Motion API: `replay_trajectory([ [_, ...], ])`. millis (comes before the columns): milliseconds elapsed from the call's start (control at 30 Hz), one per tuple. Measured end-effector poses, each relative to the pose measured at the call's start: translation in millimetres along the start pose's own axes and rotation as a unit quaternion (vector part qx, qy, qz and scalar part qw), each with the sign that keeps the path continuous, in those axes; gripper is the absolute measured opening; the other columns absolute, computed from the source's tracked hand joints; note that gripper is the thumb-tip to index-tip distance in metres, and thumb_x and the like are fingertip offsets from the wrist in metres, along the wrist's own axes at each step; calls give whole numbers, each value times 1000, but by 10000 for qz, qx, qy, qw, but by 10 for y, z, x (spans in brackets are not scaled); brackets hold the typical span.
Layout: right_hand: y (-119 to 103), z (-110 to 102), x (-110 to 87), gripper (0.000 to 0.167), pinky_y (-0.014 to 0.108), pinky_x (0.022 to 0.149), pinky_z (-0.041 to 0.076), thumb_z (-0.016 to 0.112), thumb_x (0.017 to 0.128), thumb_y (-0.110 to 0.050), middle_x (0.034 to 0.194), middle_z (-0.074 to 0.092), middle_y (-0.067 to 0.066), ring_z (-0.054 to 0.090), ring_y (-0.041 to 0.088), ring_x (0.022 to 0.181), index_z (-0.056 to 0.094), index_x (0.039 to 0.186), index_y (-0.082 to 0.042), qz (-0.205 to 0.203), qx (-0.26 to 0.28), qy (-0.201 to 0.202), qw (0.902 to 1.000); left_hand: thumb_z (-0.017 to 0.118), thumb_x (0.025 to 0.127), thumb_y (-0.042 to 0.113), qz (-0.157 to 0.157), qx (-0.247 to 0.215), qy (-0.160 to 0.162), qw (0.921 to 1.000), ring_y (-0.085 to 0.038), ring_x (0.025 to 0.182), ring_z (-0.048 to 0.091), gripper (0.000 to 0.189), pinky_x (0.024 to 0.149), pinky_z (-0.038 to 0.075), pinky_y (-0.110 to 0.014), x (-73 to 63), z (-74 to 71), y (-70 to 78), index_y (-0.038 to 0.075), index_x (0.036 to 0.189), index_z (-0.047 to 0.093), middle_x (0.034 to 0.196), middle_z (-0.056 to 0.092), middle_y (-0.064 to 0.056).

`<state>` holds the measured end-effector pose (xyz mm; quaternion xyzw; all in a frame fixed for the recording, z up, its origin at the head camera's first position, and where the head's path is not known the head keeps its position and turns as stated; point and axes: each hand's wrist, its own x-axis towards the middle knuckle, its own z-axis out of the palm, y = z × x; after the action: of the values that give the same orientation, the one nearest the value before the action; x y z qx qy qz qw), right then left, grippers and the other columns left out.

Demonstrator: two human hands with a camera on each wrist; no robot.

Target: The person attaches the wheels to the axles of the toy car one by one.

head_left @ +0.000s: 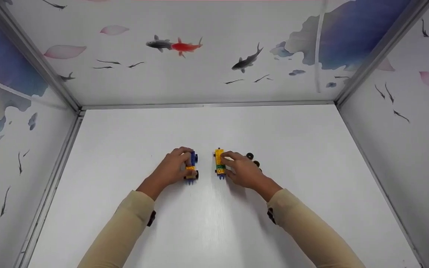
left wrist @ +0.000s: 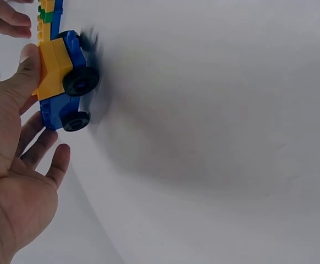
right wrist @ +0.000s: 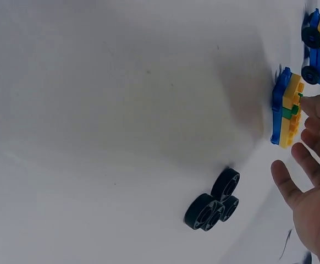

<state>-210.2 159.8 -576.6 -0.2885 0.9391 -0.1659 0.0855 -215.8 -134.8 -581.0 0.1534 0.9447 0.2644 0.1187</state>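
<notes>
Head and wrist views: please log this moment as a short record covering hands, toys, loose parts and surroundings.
Left hand: grips a yellow-and-blue toy car
Car wheels: black, fitted
Right hand: fingers at a yellow, green and blue block vehicle; whether they pinch it is unclear
Block vehicle wheels: none visible on the side facing the right wrist camera
Vehicle spacing: side by side, apart
Loose parts: four black wheels, clustered
Surface: white tabletop
Back panel: printed with fish and petals

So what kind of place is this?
Maybe an indoor work or play booth: there's a white tabletop, fish-patterned panels on three sides, and metal strips along the corners.
</notes>
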Motion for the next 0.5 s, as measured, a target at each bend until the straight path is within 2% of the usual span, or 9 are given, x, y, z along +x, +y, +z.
replay_trajectory([
  [267,30,20,76,41,51,122,53,65,110,-8,157,61,7,63,32,145,68,150,-6,-75,-471,-160,9987,88,96,37,186,66,126,9997,-36,154,51,33,125,46,-56,-11,2,37,16,96,62,165,54,-6],
  [500,-20,54,139,44,52,116,57,65,110,-12,154,60,7,61,32,140,65,154,-7,-77,-976,-380,9945,88,96,37,-79,171,31,9998,-34,156,49,32,130,42,-56,-16,21,57,18,102,63,167,53,-5],
])
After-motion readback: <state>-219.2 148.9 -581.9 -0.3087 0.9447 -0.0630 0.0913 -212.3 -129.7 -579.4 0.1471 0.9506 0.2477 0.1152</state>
